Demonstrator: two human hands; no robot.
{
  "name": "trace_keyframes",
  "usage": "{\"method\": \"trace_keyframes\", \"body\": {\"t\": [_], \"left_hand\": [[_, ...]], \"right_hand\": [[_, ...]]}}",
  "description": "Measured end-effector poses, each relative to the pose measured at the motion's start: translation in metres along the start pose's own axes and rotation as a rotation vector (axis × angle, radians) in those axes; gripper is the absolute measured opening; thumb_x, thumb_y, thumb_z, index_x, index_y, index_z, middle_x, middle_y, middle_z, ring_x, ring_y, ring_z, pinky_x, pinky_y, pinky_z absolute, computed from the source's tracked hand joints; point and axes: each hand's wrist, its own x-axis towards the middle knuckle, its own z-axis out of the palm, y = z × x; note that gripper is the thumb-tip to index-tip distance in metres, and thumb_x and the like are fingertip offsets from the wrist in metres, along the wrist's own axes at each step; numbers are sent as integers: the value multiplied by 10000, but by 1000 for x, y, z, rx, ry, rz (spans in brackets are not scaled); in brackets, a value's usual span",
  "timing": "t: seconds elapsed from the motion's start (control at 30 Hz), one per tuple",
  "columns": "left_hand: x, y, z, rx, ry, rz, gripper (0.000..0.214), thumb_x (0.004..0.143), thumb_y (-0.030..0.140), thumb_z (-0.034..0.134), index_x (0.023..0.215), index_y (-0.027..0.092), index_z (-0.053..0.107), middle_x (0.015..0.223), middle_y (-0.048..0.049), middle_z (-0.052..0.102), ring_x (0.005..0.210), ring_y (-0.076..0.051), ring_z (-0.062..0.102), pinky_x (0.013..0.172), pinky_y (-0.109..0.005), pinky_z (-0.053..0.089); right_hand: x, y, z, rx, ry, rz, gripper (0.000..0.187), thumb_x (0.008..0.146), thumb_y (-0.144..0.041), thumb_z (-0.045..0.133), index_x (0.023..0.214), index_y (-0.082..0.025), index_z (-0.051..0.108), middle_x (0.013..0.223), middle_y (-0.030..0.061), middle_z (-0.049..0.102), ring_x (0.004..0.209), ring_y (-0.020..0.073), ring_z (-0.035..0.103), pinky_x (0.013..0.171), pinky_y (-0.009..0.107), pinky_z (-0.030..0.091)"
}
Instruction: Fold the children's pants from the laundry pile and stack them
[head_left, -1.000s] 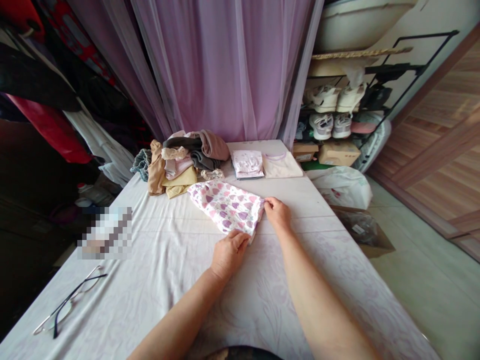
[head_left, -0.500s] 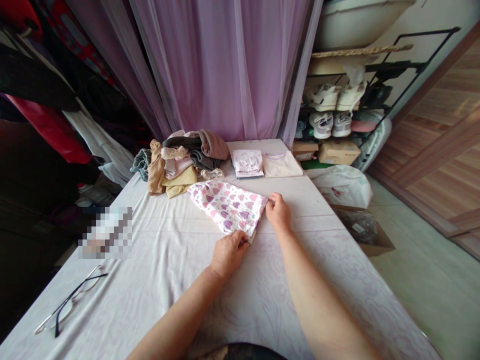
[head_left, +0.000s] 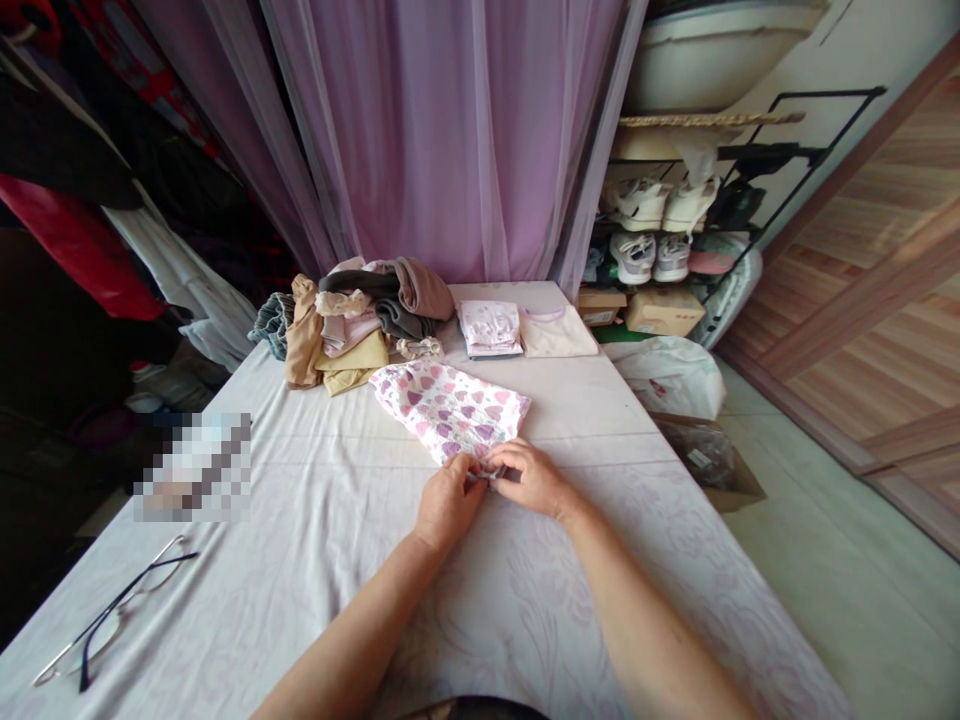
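Observation:
A white cloth garment with pink and purple hearts lies spread on the table; its exact kind is not clear. At its near corner my left hand is closed, pinching the edge. My right hand is right beside it, with thumb and fingers closed on the same edge. Beyond the garment sits a heap of unfolded clothes in brown, grey, tan and yellow. To the right of that heap are a small folded stack of light printed clothes and a folded cream shirt with a lilac neckline.
The table has a pale patterned cloth. Eyeglasses lie at its left side, near a blurred-out item. A purple curtain hangs behind. Along the right stand a shoe rack and an open cardboard box.
My right hand has left the garment's right corner and come toward me and leftward, beside my left hand. The view has shifted slightly.

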Motion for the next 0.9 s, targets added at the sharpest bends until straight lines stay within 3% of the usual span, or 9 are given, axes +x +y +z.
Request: {"method": "trace_keyframes", "body": {"t": [0.13, 0.27, 0.4, 0.7, 0.9], "left_hand": [[-4, -3, 1, 21, 13, 128, 116, 828, 138, 588, 881, 210, 663, 1084, -28, 624, 740, -101, 626, 717, -228, 499], [-6, -2, 2, 146, 4, 171, 261, 856, 169, 602, 1076, 282, 685, 1200, -28, 592, 847, -134, 664, 777, -262, 531], [-4, -1, 4, 227, 11, 177, 195, 866, 201, 618, 1014, 282, 717, 1213, -27, 595, 892, -160, 677, 783, -275, 552], [0, -15, 12, 103, 169, 238, 125, 881, 237, 621, 933, 231, 734, 1192, -63, 630, 896, -168, 688, 779, -291, 578], [2, -16, 13, 25, 188, 260, 155, 905, 210, 575, 956, 214, 721, 1142, -63, 672, 963, -175, 685, 832, -290, 572]], "right_hand": [[3, 4, -1, 23, 39, 40, 164, 742, -101, 620, 789, -230, 710, 861, 37, 731, 857, 189, 661, 811, 327, 522], [4, 6, -1, 45, 47, 65, 117, 790, -144, 617, 810, -218, 705, 863, 44, 727, 849, 186, 667, 796, 310, 522], [3, 5, -3, 2, 24, 70, 95, 838, -194, 608, 804, -218, 693, 829, 37, 713, 822, 185, 657, 775, 303, 513], [2, 8, -3, -16, 34, 58, 202, 906, -313, 559, 810, -225, 713, 822, 41, 723, 826, 186, 665, 776, 301, 518], [2, 3, -5, 34, 10, 80, 208, 902, -308, 556, 946, -234, 746, 910, 50, 749, 870, 194, 687, 816, 317, 535]]}}
